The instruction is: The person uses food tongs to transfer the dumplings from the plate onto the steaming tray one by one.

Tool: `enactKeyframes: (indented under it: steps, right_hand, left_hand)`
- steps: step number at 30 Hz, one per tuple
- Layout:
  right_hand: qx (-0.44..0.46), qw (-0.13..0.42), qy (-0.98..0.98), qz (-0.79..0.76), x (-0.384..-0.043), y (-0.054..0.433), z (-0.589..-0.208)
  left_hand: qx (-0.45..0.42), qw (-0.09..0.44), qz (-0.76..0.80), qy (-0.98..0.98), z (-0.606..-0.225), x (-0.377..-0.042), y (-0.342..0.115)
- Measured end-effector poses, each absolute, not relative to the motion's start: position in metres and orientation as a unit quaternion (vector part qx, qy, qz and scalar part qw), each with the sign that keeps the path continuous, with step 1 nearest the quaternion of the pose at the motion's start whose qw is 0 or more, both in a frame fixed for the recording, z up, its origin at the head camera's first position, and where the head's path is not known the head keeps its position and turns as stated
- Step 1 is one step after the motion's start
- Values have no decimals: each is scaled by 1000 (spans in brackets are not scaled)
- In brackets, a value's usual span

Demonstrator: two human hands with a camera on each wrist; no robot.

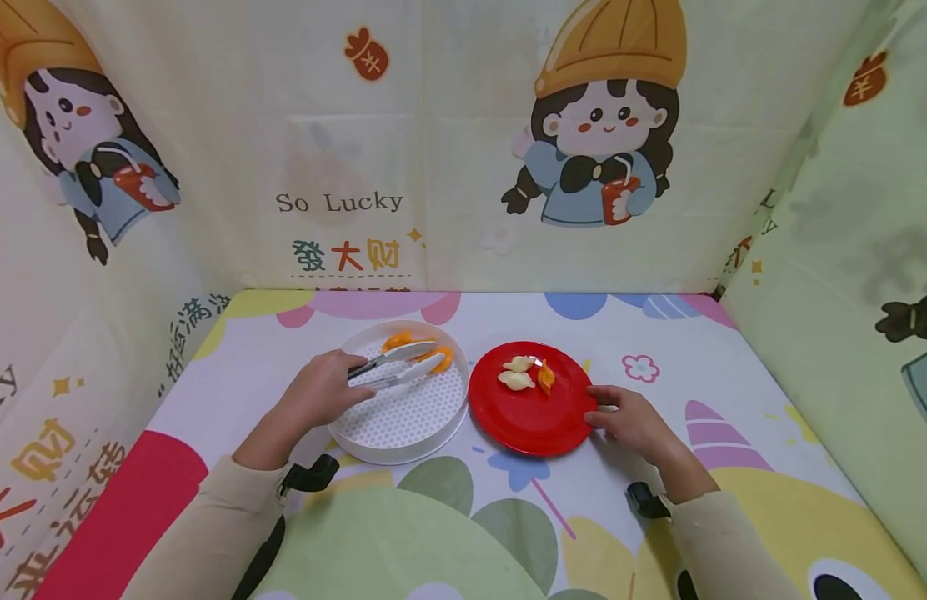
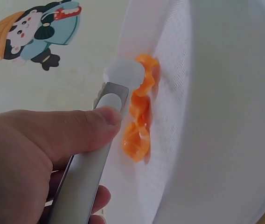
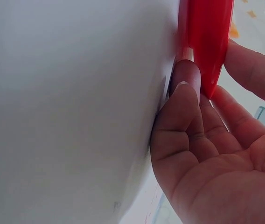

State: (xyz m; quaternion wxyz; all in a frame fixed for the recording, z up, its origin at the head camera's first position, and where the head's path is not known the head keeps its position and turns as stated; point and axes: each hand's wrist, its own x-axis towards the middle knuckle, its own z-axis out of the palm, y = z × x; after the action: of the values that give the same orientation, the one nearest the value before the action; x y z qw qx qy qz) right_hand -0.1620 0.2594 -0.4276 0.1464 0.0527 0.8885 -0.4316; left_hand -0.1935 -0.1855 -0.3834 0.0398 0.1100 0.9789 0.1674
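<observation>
My left hand (image 1: pixel 324 390) grips a pair of tongs (image 1: pixel 399 365), its thumb pressed along one grey handle (image 2: pixel 83 182) in the left wrist view. The tongs' two arms stand apart over a round white steamer tray (image 1: pixel 392 417) with a perforated floor. Several orange dumplings (image 2: pixel 137 140) lie in a row at its far side, the tong tips overlapping them in the head view. With fingers beneath the rim and one digit on top, my right hand (image 1: pixel 627 421) pinches the right edge of a red plate (image 1: pixel 519 425). Two pale dumplings (image 1: pixel 516 381) and an orange dumpling (image 1: pixel 546 377) rest on that plate.
The tray and plate stand side by side on a table with a colourful printed cloth (image 1: pixel 448 550). Pale printed curtains (image 1: pixel 448 167) enclose the back and both sides. Black straps with camera mounts (image 1: pixel 311 475) sit at both wrists.
</observation>
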Motion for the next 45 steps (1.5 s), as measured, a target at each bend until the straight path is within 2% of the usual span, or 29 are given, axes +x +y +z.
enactKeyframes:
  steps: [16,28,34,45]
  right_hand:
    - [49,146,887,-436,-162,259,-429]
    - [52,146,888,-433,-161,260,-428]
    - [53,147,887,-433,-161,260,-427]
    - [52,146,889,-430,-163,261,-429]
  left_hand:
    - [101,40,166,980,-383,-192,-180]
    - [120,-9,171,978,-366,-183,-171]
    - [142,-4,179,974,-356,-178,-160]
    - [192,11,187,963,-364,-177,-131]
